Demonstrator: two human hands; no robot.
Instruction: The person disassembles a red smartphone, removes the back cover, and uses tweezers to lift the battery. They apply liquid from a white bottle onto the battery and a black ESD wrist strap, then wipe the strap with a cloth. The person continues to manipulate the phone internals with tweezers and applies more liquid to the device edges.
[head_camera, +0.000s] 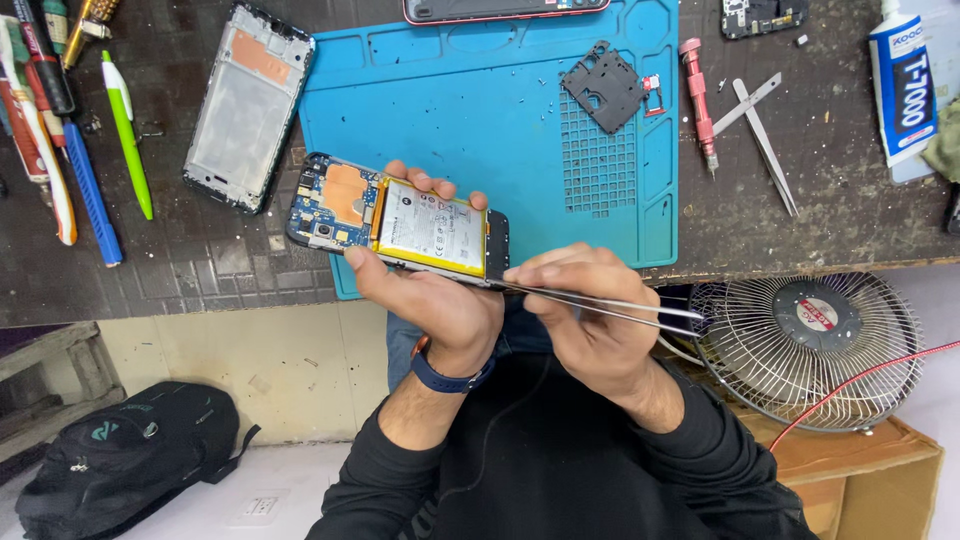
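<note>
While the left hand (430, 300) clasps the opened phone (400, 225), the right hand (590, 310) pinches tweezers (610, 305), tips hidden.

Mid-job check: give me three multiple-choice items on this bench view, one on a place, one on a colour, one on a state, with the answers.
1. Where does the empty phone frame lie?
A. on the fan
B. on the dark bench beside the blue mat
C. on the backpack

2. What colour is the screwdriver next to the mat?
A. pink
B. yellow
C. black

3. How is the opened phone?
A. lying flat on the mat
B. closed with its back cover on
C. held in the left hand, battery exposed

Answers: 1 B, frame rests left of the mat. 2 A, pink handle. 3 C, the right hand puts tweezers to its edge.
</note>
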